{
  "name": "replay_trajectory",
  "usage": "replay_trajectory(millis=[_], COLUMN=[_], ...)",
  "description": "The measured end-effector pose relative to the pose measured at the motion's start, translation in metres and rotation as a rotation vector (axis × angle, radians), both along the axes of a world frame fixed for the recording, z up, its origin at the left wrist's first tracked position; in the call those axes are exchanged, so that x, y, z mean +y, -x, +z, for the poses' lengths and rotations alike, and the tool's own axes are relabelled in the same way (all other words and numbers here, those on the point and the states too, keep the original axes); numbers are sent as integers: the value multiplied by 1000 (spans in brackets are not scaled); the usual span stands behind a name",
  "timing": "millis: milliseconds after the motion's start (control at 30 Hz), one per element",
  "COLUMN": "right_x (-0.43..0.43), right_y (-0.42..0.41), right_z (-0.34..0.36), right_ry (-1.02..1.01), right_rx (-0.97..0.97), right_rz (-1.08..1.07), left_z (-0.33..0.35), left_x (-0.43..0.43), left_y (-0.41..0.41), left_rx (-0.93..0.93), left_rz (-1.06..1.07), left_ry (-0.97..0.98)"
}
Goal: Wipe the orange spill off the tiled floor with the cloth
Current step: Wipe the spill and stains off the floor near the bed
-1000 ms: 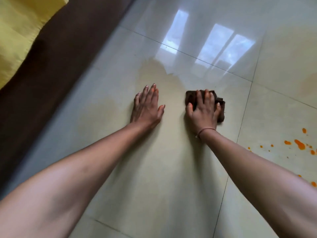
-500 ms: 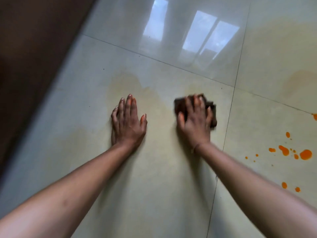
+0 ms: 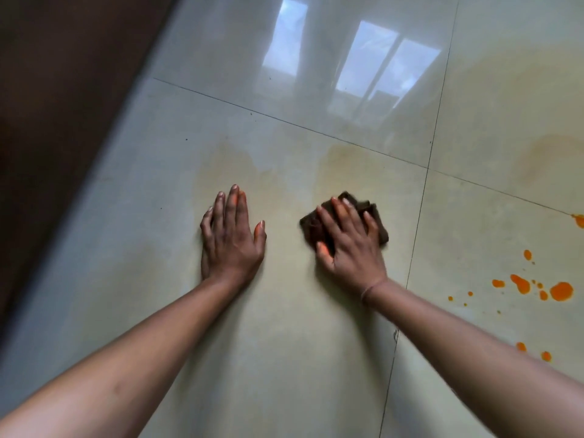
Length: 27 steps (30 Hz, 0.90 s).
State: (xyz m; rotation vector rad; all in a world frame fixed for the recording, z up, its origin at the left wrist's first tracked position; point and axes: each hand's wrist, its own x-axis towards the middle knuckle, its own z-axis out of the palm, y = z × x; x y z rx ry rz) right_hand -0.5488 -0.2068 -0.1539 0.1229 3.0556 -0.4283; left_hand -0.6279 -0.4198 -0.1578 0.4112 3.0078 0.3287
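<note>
A folded dark brown cloth (image 3: pixel 377 222) lies on the glossy cream tiled floor (image 3: pixel 284 343), pressed flat under my right hand (image 3: pixel 349 240), whose fingers spread over it. My left hand (image 3: pixel 232 240) rests palm down on the tile to the left of the cloth, fingers together, holding nothing. Orange drops of the spill (image 3: pixel 561 290) dot the neighbouring tile at the right, well apart from the cloth. A faint yellowish smear (image 3: pixel 227 172) stains the tile just beyond both hands.
A dark brown piece of furniture or wall (image 3: pixel 63 105) runs along the left side. More pale yellow staining (image 3: pixel 550 156) marks the far right tile. Window light reflects on the tiles beyond the hands.
The view has shifted, so the yellow fabric at top left is gone and more orange drops show at right. My right hand has turned the cloth slightly to the left; the left hand stays planted.
</note>
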Motion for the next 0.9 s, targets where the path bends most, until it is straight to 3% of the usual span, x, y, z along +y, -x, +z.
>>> replay_trajectory(millis=[33,133,200,233,333,400,433,533,567,600,700,733,767,867,900], right_x=[17,72,67,48,-7,10,23,36,20,1,-22,-5,13,43,30], right_y=[21,110,124,112,45,43,60,115,117,110,64,65,78,99,80], right_z=[0,5,1,-1,-2,-3,-1,7,8,8,0,-2,-3,4,5], right_ry=[-15,10,-12,-14,-9,-87,-87,-21,-22,-14,-62,-85,-97,-28,-28], right_rx=[6,-32,-48,-31,16,21,16,-39,-40,-11,-11,7,11,-44,-54], right_rz=[-62,-535,-627,-541,13,222,147,-441,-452,-317,349,440,374,-346,-420], left_z=[-1,-6,-6,-4,0,1,0,-4,-3,-2,0,-1,-2,-2,-1], left_x=[0,-2,-1,-1,-1,1,0,-1,-1,0,0,0,-1,-1,-1], left_y=[0,0,1,1,-1,-1,-1,-1,-1,-1,-2,-2,-1,-1,-2], left_rx=[5,31,37,28,7,13,16,40,38,30,29,31,28,26,26], left_rz=[-1,7,9,6,7,5,3,0,3,6,4,1,-1,5,5], left_ry=[-3,0,-9,-10,7,17,23,31,29,26,25,23,16,7,6])
